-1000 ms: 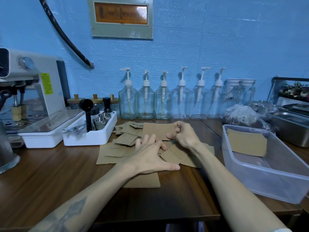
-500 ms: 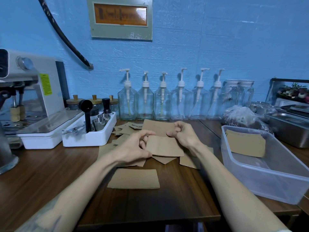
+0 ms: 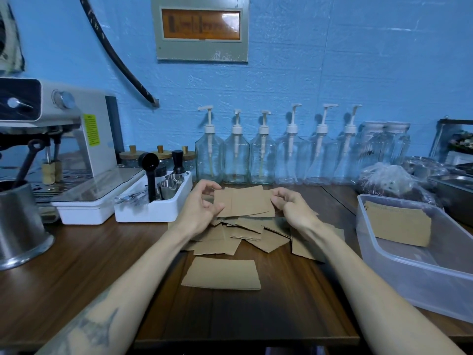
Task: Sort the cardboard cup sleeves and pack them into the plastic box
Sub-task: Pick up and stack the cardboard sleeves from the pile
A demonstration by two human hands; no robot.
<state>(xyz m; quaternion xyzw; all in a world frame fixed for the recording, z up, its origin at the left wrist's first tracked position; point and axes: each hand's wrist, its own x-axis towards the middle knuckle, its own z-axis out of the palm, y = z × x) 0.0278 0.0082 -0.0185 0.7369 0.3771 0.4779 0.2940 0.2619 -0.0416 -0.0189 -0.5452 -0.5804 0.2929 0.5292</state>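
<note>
A few flat brown cardboard sleeves (image 3: pixel 243 201) are lifted above the table between my two hands. My left hand (image 3: pixel 199 208) pinches their left edge and my right hand (image 3: pixel 291 206) pinches the right edge. Below them a loose pile of sleeves (image 3: pixel 253 234) lies scattered on the wooden table. A small neat stack of sleeves (image 3: pixel 221 272) lies nearer to me. The clear plastic box (image 3: pixel 399 267) stands at the right, with a stack of sleeves (image 3: pixel 399 224) leaning inside its far end.
A white tray of metal cups and a black scoop (image 3: pixel 153 201) sits left of the pile, beside an espresso machine (image 3: pixel 58 149) and a steel jug (image 3: pixel 18 224). Pump bottles (image 3: pixel 235 155) line the blue wall. Plastic bags (image 3: pixel 394 180) and steel pans (image 3: pixel 455 193) stand behind the box.
My left hand left the pile, took hold of a sleeve and brought it up against the sleeve in my right hand. Both hands now hold the sleeves raised together.
</note>
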